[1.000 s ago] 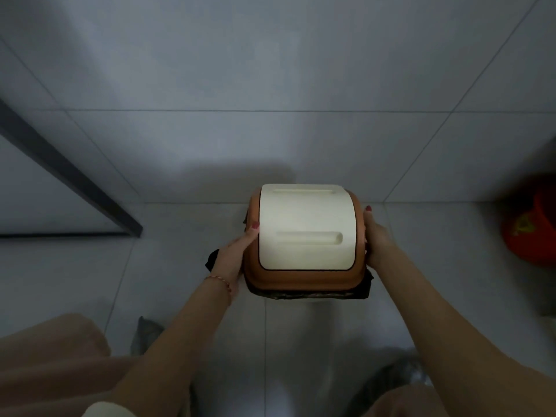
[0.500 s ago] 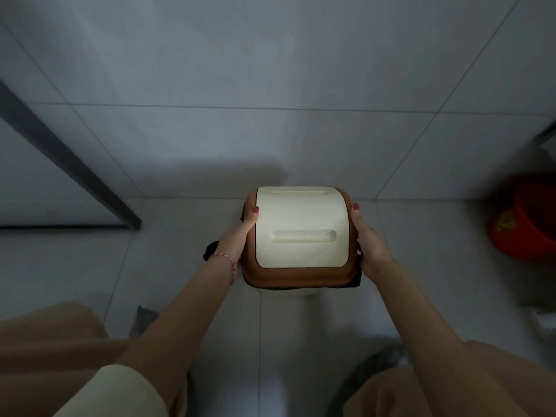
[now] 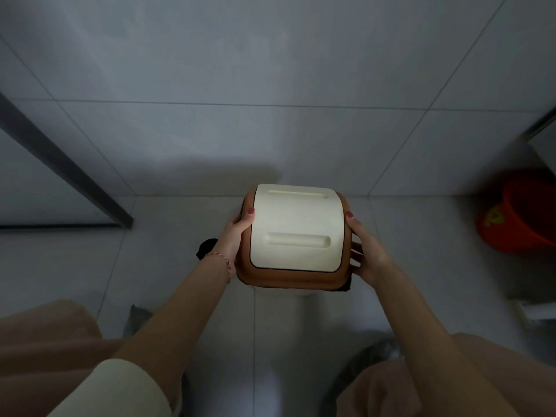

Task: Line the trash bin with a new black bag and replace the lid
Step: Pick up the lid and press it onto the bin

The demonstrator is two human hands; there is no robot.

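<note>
A dim tiled corner fills the view: pale grey wall tiles (image 3: 270,70) above, a pale tiled floor (image 3: 168,266) below, and a dark metal frame strip (image 3: 64,164) slanting down on the far side of the left hand. Against the foot of the wall stands the trash bin, of which only a pale sliver of body (image 3: 301,293) shows beneath its cover. The lid (image 3: 293,233), a rounded-square plastic piece with a cream swing flap set in a brown surround, sits on top of the bin and is gripped from both sides.

The left hand (image 3: 233,236) presses its palm against the lid's brown left edge, thumb tip resting on the border of the cream flap; a thin red-and-white string bracelet (image 3: 224,260) circles its wrist. The right hand (image 3: 365,254) cups the opposite brown edge, fingers curled under the rim and thumb laid along the top corner. Both hands are clamped on the lid, with the flap's long recessed grip groove lying between them.

A scrap of black plastic bag (image 3: 206,248) pokes out just outside the left wrist, and another dark scrap shows under the lid's corner beside the right palm. Well beyond the right hand, near the wall, stands an orange-red plastic bucket (image 3: 520,218). Beige trouser knees (image 3: 51,341) frame the forearms nearest the camera.
</note>
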